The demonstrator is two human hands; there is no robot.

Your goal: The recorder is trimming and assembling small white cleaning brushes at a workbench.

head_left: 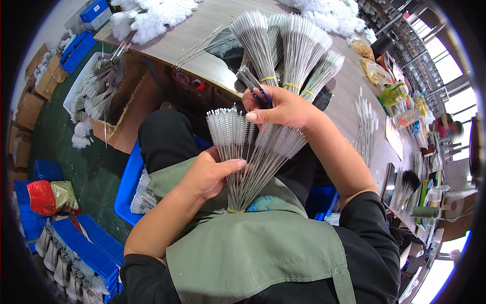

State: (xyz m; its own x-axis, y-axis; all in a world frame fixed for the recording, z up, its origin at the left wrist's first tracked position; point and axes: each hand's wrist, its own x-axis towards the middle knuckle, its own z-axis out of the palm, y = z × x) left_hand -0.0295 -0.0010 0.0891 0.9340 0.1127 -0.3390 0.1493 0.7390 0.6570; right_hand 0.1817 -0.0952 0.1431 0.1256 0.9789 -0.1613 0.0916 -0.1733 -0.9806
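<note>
My left hand (208,172) is closed around a fanned bundle of thin wire-handled brushes (268,157) over my lap. The white bristle heads point up and away from me. A yellow band (235,211) gathers the wire ends at the bottom. Just above the bristle tips, my right hand (283,107) is closed on pliers (262,97) with dark blue handles. Their metal jaws point up to the left, toward the table, and part of the handles is hidden by my fingers. Behind it, several banded brush bundles (304,43) lie on the table.
The table (354,76) carries white bristle heaps (152,20), loose wires (195,50) and bagged items (377,71). A blue bin (126,185) is beside my legs. A cardboard box (129,121), a white tub of brushes (96,91) and blue crates (91,243) stand at left.
</note>
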